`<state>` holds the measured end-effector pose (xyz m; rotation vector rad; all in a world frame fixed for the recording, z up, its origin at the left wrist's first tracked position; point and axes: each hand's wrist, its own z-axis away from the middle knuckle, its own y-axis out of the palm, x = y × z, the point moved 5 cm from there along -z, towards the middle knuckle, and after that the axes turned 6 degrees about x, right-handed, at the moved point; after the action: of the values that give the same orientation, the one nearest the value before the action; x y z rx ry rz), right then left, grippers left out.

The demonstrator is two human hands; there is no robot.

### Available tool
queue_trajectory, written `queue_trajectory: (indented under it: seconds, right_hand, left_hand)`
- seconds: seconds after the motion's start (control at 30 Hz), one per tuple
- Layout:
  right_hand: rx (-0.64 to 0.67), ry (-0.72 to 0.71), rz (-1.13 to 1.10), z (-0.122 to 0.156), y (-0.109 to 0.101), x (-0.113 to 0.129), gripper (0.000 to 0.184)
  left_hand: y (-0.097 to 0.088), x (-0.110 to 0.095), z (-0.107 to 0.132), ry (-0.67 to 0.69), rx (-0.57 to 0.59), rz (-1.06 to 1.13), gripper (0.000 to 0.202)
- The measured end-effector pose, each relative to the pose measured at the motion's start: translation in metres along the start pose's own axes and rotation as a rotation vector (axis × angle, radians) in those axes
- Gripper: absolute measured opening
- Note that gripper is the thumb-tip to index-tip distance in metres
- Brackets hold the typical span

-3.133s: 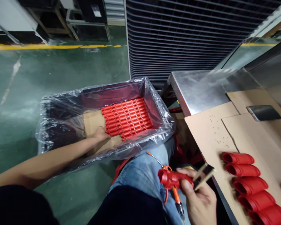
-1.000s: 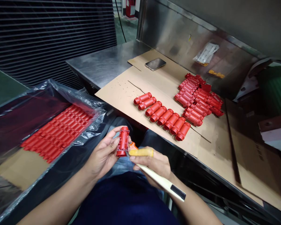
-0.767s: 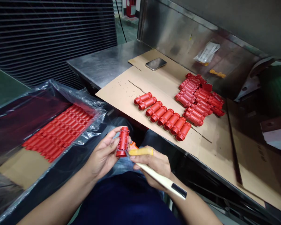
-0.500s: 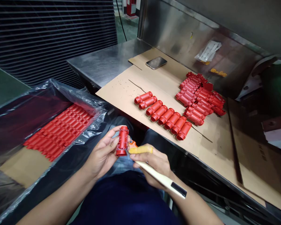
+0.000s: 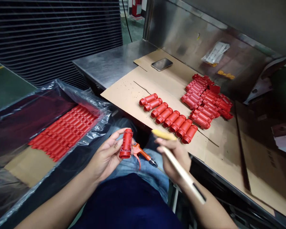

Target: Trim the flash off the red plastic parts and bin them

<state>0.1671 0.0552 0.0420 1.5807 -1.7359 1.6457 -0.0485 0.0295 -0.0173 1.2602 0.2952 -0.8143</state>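
My left hand (image 5: 109, 155) is closed around a red plastic half-shell (image 5: 127, 143), its hollow inner side facing up. To the right of it, my right hand (image 5: 175, 156) grips a long cream-handled tool (image 5: 181, 171) with a black band at its rear end. A yellow cover (image 5: 164, 135) sits on one finger of that hand. The tool's working tip cannot be made out, and the hand is blurred by motion. Between the hands, an orange air blow gun (image 5: 143, 152) with a dark nozzle rests on my lap.
Several red shells stand in a row (image 5: 168, 116) on the cardboard-covered bench (image 5: 124, 89), with a heap of similar parts (image 5: 205, 98) behind. A phone (image 5: 162, 64) lies farther back. At left, a plastic-lined box (image 5: 105, 118) holds packed red parts (image 5: 64, 130).
My right hand has moved right and away from the red half-shell with the cream-handled tool, uncovering the orange blow gun. My left hand still holds the half-shell.
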Motion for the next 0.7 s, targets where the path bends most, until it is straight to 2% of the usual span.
queue_trajectory:
  seconds: [0.07, 0.1, 0.17, 0.23, 0.33, 0.43, 0.5, 0.6, 0.7]
  right_hand:
    - [-0.151, 0.051, -0.12, 0.005, -0.01, -0.005, 0.023]
    - [-0.182, 0.056, -0.206, 0.006, -0.011, -0.005, 0.022]
    - [-0.13, 0.023, -0.362, 0.005, -0.007, 0.0, 0.022]
    - [-0.044, -0.034, -0.428, 0.004, 0.0, 0.008, 0.024]
    - [-0.02, -0.064, -0.409, 0.004, 0.004, 0.014, 0.026]
    - [-0.04, -0.018, -0.352, 0.005, 0.003, 0.01, 0.014]
    - [0.016, 0.058, -0.367, 0.004, 0.009, 0.005, 0.023]
    - [0.153, 0.31, -0.489, 0.003, 0.031, -0.005, 0.046]
    - [0.204, 0.615, -0.682, 0.004, 0.059, -0.017, 0.051]
  left_hand:
    - [0.003, -0.004, 0.0, 0.032, 0.042, -0.031, 0.049]
    - [0.004, -0.005, 0.0, 0.047, 0.056, -0.044, 0.047]
    - [0.005, -0.007, -0.001, 0.073, 0.065, -0.066, 0.043]
    - [0.004, -0.007, -0.001, 0.094, 0.062, -0.083, 0.043]
    - [0.003, -0.007, -0.002, 0.111, 0.074, -0.094, 0.043]
    - [0.003, -0.009, -0.002, 0.117, 0.097, -0.092, 0.046]
    - [0.002, -0.011, -0.002, 0.123, 0.099, -0.092, 0.055]
    - [0.002, -0.012, -0.003, 0.144, 0.091, -0.106, 0.068]
    - [0.003, -0.012, -0.005, 0.22, 0.093, -0.158, 0.059]
